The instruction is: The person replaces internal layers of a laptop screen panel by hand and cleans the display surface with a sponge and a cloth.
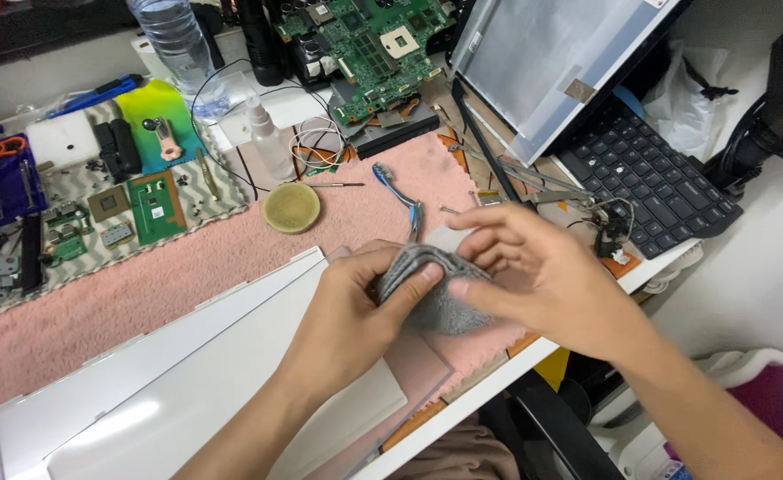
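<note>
Both hands hold a folded grey cloth [436, 298] above the pink towel [142, 293] near the table's front edge. My left hand [356, 307] pinches the cloth's left side with thumb on top. My right hand [538, 280] grips its right side, fingers curled over the fold. Under my left forearm lies a large white panel [142, 391], with a thin clear sheet [418, 364] over its right end.
A round yellowish tin [291, 207], a blue-handled tool [400, 191] and a small spray bottle [267, 142] lie behind the hands. A green circuit board [382, 44], a laptop screen [551, 62] and black keyboard [649, 178] stand at the back right. Small parts cover the left mat [204, 200].
</note>
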